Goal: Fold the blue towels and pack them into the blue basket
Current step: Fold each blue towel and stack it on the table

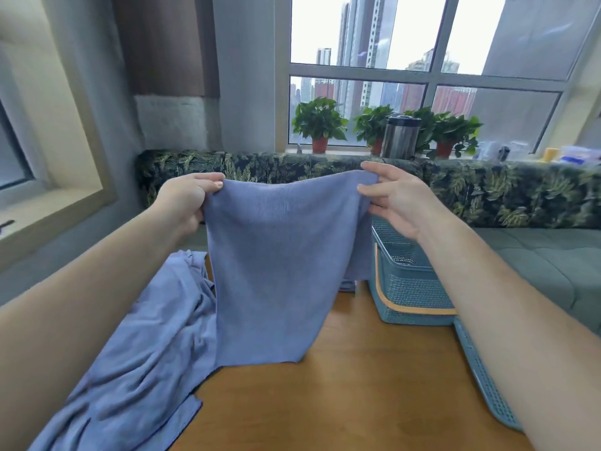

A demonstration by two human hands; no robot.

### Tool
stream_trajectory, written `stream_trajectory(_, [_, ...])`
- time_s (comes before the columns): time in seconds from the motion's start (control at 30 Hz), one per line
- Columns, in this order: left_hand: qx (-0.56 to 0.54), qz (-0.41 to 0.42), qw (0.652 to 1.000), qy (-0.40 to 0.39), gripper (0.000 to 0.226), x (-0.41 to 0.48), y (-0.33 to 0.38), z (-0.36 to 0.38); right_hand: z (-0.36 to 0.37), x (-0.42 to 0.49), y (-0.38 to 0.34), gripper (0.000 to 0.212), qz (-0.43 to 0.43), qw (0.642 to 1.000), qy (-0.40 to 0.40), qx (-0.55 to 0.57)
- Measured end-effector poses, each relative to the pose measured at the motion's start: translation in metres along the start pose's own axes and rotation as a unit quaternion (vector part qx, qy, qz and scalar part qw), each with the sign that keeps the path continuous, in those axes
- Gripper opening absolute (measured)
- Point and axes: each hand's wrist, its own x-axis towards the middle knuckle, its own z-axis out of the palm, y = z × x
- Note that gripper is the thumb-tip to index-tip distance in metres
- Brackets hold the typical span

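A blue towel (pixel 276 265) hangs spread in the air over the wooden table (pixel 351 385). My left hand (pixel 185 203) pinches its top left corner. My right hand (pixel 396 200) pinches its top right corner, the other fingers stretched out. The towel's lower edge reaches down to the table. More blue towels (pixel 136 353) lie crumpled in a heap on the table's left side. The blue basket (pixel 406 288), mesh-walled with an orange handle, stands on the table at the right, partly hidden behind my right forearm.
A flat blue mesh lid (pixel 484 375) lies at the table's right edge under my right arm. Behind the table runs a leaf-patterned sofa back (pixel 487 190) with a grey seat (pixel 536 255). Potted plants (pixel 320 125) and a steel flask (pixel 400 136) stand on the windowsill.
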Motion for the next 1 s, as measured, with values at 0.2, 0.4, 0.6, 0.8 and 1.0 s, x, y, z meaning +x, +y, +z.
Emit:
stream_trajectory(0.2, [0.091,0.097,0.991,0.032,0.011,-0.010,0.014,-0.014,0.007,-0.011,-0.008,0.028,-0.093,0.979,0.097,-0.151])
stream_trajectory(0.4, [0.206,0.208,0.955,0.051,0.009,-0.026,0.020,-0.010,0.003,-0.018,-0.014,0.025,-0.124,0.952,0.170,-0.224])
stream_trajectory(0.6, [-0.024,0.058,0.998,0.012,0.013,-0.036,0.038,-0.005,-0.003,-0.021,-0.024,0.016,-0.064,0.988,0.117,-0.083])
stream_trajectory(0.8, [-0.075,0.088,0.992,-0.055,0.032,-0.045,0.038,-0.007,-0.010,-0.032,-0.028,0.037,-0.056,0.988,0.040,-0.141])
stream_trajectory(1.0, [0.219,0.217,0.951,0.026,0.026,-0.049,0.027,-0.015,-0.020,-0.042,-0.027,0.021,-0.102,0.910,0.035,-0.400])
